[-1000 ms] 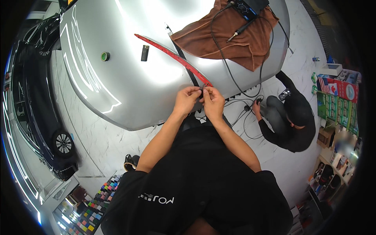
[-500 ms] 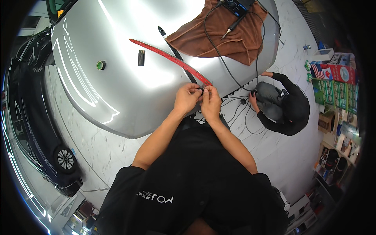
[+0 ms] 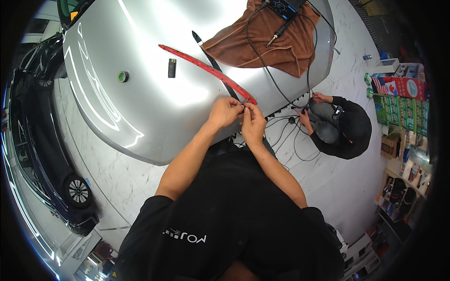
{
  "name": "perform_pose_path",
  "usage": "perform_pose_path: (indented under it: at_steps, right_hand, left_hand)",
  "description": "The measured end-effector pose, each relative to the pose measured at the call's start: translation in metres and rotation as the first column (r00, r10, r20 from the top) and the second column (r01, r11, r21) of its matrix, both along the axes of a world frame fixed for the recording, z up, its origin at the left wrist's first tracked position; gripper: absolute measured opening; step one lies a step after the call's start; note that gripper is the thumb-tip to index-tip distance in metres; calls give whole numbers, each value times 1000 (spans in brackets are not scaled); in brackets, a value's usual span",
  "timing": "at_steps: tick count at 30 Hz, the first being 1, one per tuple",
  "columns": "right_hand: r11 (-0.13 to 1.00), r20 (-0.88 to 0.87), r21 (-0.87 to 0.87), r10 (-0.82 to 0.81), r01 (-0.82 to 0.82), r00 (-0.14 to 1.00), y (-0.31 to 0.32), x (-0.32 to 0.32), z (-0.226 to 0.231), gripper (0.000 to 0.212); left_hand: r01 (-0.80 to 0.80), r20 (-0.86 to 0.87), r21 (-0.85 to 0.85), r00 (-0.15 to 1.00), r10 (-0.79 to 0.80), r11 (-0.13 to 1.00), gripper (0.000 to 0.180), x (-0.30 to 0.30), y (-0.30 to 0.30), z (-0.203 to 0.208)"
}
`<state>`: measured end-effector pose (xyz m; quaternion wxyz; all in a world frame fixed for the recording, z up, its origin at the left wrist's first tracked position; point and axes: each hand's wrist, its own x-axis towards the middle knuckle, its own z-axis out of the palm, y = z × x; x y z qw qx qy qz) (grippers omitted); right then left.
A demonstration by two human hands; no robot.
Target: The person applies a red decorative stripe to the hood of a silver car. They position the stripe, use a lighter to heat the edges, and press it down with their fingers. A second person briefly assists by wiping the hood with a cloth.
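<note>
My left hand (image 3: pixel 226 112) and my right hand (image 3: pixel 253 122) meet fingertip to fingertip above the front edge of a silver car hood (image 3: pixel 140 105). Both pinch at something small that the fingers hide. Right behind them lies the lower end of a curved red strip (image 3: pixel 206 68), which crosses over a long black strip (image 3: pixel 209 57) on the hood. A black lighter (image 3: pixel 172 69) and a small green tape roll (image 3: pixel 123 77) rest farther left.
A brown cloth (image 3: pixel 229 48) on the hood carries a soldering station (image 3: pixel 282 8) and a soldering iron (image 3: pixel 278 35); its black cable loops down toward the floor. On the right, a person (image 3: pixel 354 126) crouches by the bumper. A dark car (image 3: pixel 47 136) stands left; stocked shelves (image 3: pixel 403 112) line the right.
My hands keep pinching close together, with the fingertips slightly shifted. The crouching person's hands have moved closer to the hood's front edge and cables. The view has shifted slightly.
</note>
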<state>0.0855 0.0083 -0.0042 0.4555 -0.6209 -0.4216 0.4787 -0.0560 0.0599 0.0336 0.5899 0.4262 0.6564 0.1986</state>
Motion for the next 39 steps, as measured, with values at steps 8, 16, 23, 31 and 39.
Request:
perform_pose_path:
  at_steps: [8, 16, 23, 31, 39]
  right_hand:
    - [994, 92, 109, 11, -21, 996, -4, 2, -3, 27]
    - [988, 96, 147, 33, -47, 995, 0, 3, 14, 25]
    - [998, -91, 64, 21, -15, 996, -1, 6, 10, 27]
    - [996, -30, 89, -3, 5, 1000, 0, 6, 3, 20]
    - [967, 213, 249, 1, -56, 977, 5, 10, 5, 19]
  left_hand:
    - [-108, 244, -176, 958, 150, 978, 15, -6, 6, 0]
    - [-89, 264, -184, 955, 136, 979, 16, -10, 11, 3]
    - [-70, 292, -174, 949, 119, 982, 15, -10, 13, -1]
    - [-114, 158, -134, 978, 135, 984, 17, -1, 11, -16]
    - [-127, 120, -269, 979, 164, 955, 19, 2, 23, 14]
